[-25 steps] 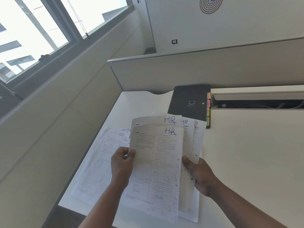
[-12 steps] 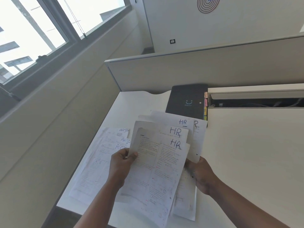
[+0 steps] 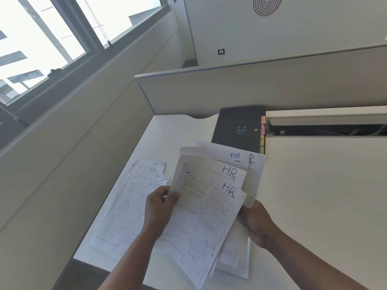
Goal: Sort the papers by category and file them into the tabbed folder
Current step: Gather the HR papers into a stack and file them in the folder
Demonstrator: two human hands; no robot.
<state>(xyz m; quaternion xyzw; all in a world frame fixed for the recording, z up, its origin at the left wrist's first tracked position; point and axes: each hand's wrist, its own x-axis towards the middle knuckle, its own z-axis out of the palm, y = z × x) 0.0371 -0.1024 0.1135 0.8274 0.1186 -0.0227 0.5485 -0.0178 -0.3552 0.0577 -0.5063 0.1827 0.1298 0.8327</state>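
A white desk sits by a window. Both hands hold HR papers above it: the left hand pinches their left edge, the right hand grips the right edge. ADMIN papers lie to the left. The black folder lies behind.

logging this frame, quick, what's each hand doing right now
Left hand: closed, pinching the HR papers at their left edge.
Right hand: closed, gripping the same papers from the right.
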